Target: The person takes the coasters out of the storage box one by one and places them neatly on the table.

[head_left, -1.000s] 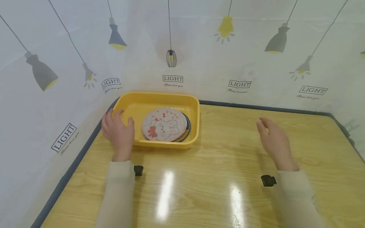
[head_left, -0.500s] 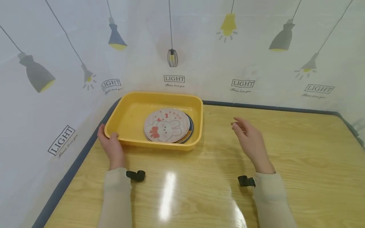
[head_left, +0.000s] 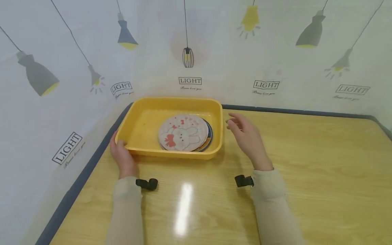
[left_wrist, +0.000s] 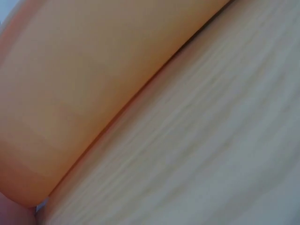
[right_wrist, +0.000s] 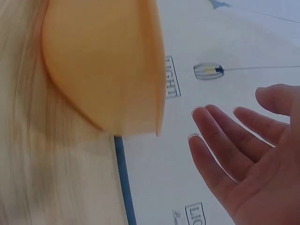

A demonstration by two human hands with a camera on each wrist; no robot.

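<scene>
Table (head_left: 306, 190): wood-grained; bears the tray at its back left corner.
Tray (head_left: 137, 129): upright, yellow, probably plastic; likely light, fairly stiff, smooth enough to slip under dry fingers, not fragile.
Tray hold: best by both short ends, fingers under the flared rim; the load to the right should make that end a little heavier.
Top disc (head_left: 183, 132): bunny-printed, flat in the tray's right half; likely thin and light, free to slide if the tray tips; best taken by its edge.
Blue-edged disc (head_left: 210, 136): mostly covered by the top disc; how many lie beneath cannot be told.
Right hand (head_left: 247, 139): fingers loosely spread, holding nothing, just beside the tray's right end, apart from it.
Left hand (head_left: 122, 157): grips the tray's near left corner, thumb at the rim; fingertips hidden.
Head view: alone shows the discs.
Right wrist view: adds the flared outer side and the palm.
Left wrist view: adds the dark line where tray meets table; little of the hand.
</scene>
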